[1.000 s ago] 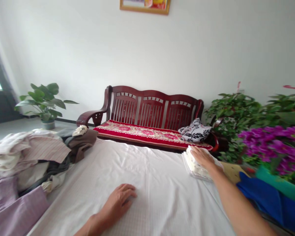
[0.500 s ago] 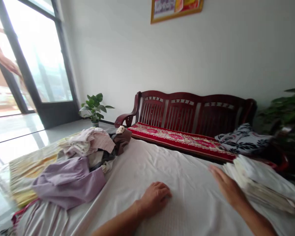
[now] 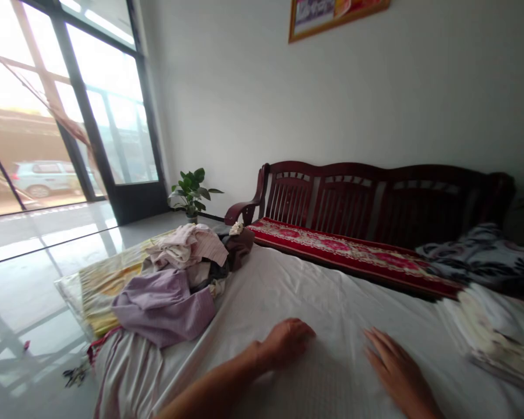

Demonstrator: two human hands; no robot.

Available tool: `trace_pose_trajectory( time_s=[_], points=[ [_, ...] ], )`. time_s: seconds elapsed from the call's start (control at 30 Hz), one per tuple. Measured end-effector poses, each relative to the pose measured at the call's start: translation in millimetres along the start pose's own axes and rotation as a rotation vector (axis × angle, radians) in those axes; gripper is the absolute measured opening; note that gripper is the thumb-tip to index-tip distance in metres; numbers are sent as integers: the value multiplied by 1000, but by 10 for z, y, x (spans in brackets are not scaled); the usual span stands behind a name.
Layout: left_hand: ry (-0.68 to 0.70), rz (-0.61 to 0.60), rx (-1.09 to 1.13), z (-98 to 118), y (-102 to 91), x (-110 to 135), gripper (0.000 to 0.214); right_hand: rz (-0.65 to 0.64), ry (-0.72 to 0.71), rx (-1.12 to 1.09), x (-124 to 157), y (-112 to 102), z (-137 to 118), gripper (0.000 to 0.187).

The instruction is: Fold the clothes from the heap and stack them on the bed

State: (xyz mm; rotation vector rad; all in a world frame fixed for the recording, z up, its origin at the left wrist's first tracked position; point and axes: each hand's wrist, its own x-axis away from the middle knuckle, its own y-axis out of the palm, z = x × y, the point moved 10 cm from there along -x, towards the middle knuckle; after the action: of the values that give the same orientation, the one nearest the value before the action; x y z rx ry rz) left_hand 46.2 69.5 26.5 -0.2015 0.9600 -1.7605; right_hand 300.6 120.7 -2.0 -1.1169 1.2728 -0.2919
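My left hand (image 3: 286, 343) rests palm down on a white sheet (image 3: 297, 291) that covers the table, its fingers curled loosely with nothing in them. My right hand (image 3: 395, 372) hovers flat and open just over the sheet, to the right of the left hand, fingers stretched out and slightly blurred. A stack of folded white cloths (image 3: 489, 331) lies at the right edge, a hand's width from my right hand. A heap of unfolded clothes (image 3: 179, 279), lilac, pink-striped and brown, lies at the left end of the table.
Behind the table stands a dark red wooden bench (image 3: 375, 198) with a red patterned cushion (image 3: 353, 256) and a black-and-white pillow (image 3: 480, 262). A potted plant (image 3: 191, 192) stands by the glass door (image 3: 70, 116) at the left. A framed picture (image 3: 336, 14) hangs high on the wall.
The view has swung to the left. My right hand left the folded stack and drew back toward the middle of the sheet. My left hand has stayed put.
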Motion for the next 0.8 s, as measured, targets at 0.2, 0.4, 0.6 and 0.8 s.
trace_pose_trajectory(
  time_s=[0.2,0.4,0.6,0.8],
  points=[
    [-101,507,-55,-265,-1232,282,31,-6,20,-20,-4,7,2,46],
    [-436,967,-525,-501,-2715,828,40,22,-12,-12,8,23,-1,47],
    [-817,1020,-725,-799,-3483,1245,59,-33,55,-6,1,-26,-62,43],
    [-1081,841,-726,-1567,-3842,1435,64,-154,155,30,-42,-159,-237,41]
  ],
)
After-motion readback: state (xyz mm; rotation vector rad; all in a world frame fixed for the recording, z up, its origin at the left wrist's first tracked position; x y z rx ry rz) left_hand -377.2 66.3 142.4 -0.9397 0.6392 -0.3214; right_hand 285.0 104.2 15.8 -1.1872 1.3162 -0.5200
